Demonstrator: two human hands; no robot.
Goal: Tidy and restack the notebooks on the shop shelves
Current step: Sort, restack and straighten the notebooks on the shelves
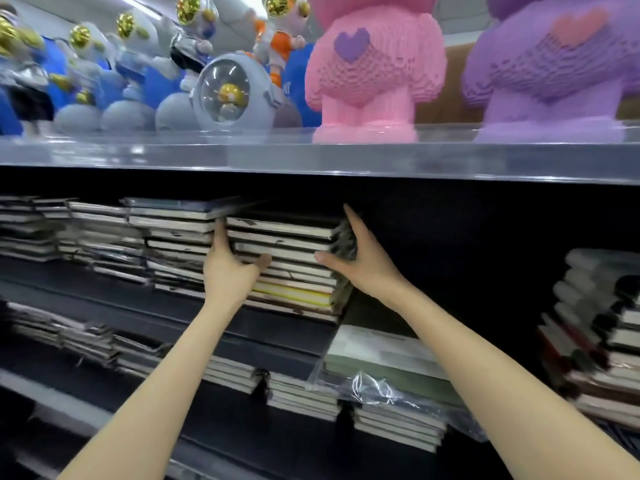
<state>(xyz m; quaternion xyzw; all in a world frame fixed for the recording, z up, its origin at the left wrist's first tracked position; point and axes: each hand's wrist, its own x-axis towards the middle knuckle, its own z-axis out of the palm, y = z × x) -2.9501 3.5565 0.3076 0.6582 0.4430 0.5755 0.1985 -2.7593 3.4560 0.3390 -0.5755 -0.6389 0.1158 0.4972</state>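
On the lower shelf [242, 431], nearest the camera, short stacks of notebooks [301, 393] are laid side by side. A plastic-wrapped pack [381, 362] is set askew over the right-hand ones, so this row is judged not yet tidied.

One shelf up, on the middle shelf [138, 306], a tall stack [298, 271] of notebooks is bracketed by both hands. The left hand [228, 268] is laid against the stack's left side, with fingers straight, close together and pointing up, and the thumb spread across the front edges. The right hand [360, 261] is pressed against the right side in the same way, fingers straight and together, thumb stretched over the front. Nothing is pinched or lifted, as far as can be seen. Several books are seen jutting at the stack's right edge, so the squaring-up is judged to be in hand and not finished.

To its left, further stacks [173, 244] are ranged along the same shelf, and their edges are ragged too. Well apart to the right, a leaning pile [609, 334] is blurred.

Above, the top shelf [311, 157] is filled with astronaut figures [225, 88], a pink figure [374, 71] and a purple figure [554, 64].
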